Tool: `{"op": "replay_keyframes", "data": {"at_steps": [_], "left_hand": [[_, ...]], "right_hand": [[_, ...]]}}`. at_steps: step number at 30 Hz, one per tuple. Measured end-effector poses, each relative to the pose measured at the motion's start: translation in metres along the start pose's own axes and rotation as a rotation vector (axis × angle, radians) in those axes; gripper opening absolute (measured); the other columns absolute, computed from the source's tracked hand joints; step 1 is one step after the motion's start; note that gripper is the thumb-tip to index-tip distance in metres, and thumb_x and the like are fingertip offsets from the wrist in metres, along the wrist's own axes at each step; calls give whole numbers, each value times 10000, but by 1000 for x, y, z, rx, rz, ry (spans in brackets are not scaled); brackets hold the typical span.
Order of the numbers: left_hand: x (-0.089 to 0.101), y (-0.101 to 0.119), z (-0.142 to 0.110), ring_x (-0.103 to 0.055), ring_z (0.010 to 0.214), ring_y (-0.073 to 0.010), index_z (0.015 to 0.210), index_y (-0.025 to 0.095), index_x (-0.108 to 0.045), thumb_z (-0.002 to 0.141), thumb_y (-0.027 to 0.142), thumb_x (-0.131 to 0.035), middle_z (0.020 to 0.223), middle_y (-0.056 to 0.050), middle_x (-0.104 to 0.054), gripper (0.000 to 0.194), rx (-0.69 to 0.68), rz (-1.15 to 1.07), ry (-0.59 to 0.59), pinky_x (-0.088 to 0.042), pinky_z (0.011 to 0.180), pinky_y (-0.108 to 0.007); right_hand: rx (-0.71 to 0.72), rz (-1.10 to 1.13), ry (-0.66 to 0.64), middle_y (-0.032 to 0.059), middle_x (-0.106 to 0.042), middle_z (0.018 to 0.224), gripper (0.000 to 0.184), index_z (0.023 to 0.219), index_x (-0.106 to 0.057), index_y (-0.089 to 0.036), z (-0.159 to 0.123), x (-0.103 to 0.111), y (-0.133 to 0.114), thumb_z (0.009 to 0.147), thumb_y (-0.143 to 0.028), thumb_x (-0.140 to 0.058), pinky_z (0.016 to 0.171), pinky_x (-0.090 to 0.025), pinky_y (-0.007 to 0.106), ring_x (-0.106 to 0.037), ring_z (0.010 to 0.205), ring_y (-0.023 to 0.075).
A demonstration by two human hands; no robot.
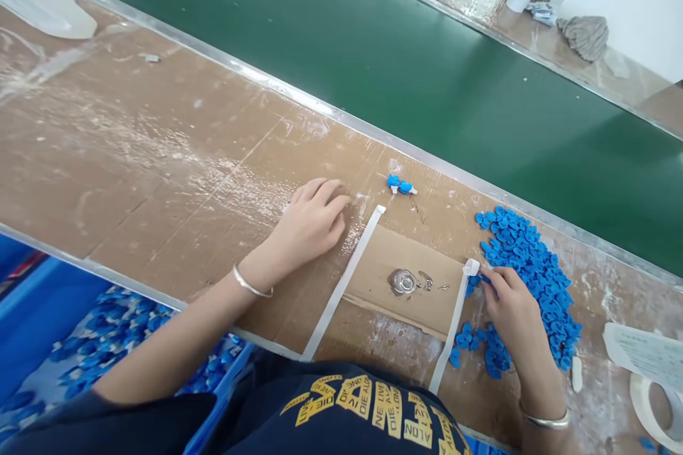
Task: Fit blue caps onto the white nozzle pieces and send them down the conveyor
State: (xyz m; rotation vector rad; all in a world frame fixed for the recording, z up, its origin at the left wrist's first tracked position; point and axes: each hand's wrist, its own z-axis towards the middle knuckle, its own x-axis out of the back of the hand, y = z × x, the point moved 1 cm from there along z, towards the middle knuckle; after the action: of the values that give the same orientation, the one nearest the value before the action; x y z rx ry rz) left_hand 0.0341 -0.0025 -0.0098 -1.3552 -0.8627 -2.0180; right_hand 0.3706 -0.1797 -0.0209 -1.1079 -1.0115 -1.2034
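My left hand (314, 217) rests palm down on the brown work table, fingers bent and apart, holding nothing that I can see. A speck of blue shows behind its knuckles. My right hand (509, 298) is closed in a pinch on a small blue plastic piece, mostly hidden by the fingers, beside the folded end of a white tape strip (470, 268). Around and behind it spreads a pile of small blue plastic pieces (528, 256). Between my hands lies a taped-down cardboard sheet (421, 256) with a wet, clear blob (404, 282) on it. Two blue-and-white pieces (400, 185) sit beyond the sheet.
A green conveyor belt (320, 35) runs behind the table's metal edge. At the right lie a tape roll (654, 409), a white printed sheet (645, 352) and a small white stick (577, 375). Below left stands a blue bin (32, 341) of blue-and-white pieces.
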Motion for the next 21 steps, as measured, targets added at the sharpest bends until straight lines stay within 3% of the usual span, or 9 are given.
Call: {"op": "replay_keyframes", "data": {"at_steps": [4, 7, 10, 13, 21], "left_hand": [[-3, 14, 54, -598, 1040, -279, 1079, 111, -639, 921, 172, -438, 1084, -149, -667, 263, 88, -160, -140, -464, 934, -416], [-13, 27, 91, -614, 1007, -266, 1128, 128, -607, 954, 226, -452, 1061, -129, -674, 253, 173, -211, -294, -469, 872, -376], [-21, 33, 109, -629, 939, -250, 1053, 142, -624, 956, 222, -457, 1031, -113, -671, 210, 198, -235, -374, -471, 785, -338], [-23, 33, 108, -632, 946, -249, 1025, 147, -641, 940, 178, -456, 1040, -113, -654, 206, 195, -246, -398, -466, 773, -331], [-16, 27, 73, -648, 908, -265, 992, 107, -664, 884, 123, -500, 1012, -134, -633, 197, 166, -206, -405, -477, 769, -347]], "right_hand": [[44, -14, 94, 108, -692, 965, 257, 928, -676, -180, -17, -2, -6, 995, -225, -433, 760, -573, 326, -673, 877, 210], [87, -25, 147, 139, -717, 1008, 216, 988, -683, -165, -28, -6, -8, 986, -225, -475, 795, -583, 388, -675, 900, 241], [133, -41, 129, 169, -722, 1053, 214, 1029, -674, -134, -33, -8, -8, 985, -188, -471, 811, -584, 417, -669, 931, 259], [161, -36, 99, 183, -715, 1093, 237, 1052, -660, -117, -33, -7, -6, 988, -148, -433, 825, -583, 420, -663, 959, 260], [260, -40, -3, 192, -686, 1201, 309, 1103, -649, -114, -32, -9, 11, 988, -117, -362, 899, -557, 436, -649, 1061, 261]]}}
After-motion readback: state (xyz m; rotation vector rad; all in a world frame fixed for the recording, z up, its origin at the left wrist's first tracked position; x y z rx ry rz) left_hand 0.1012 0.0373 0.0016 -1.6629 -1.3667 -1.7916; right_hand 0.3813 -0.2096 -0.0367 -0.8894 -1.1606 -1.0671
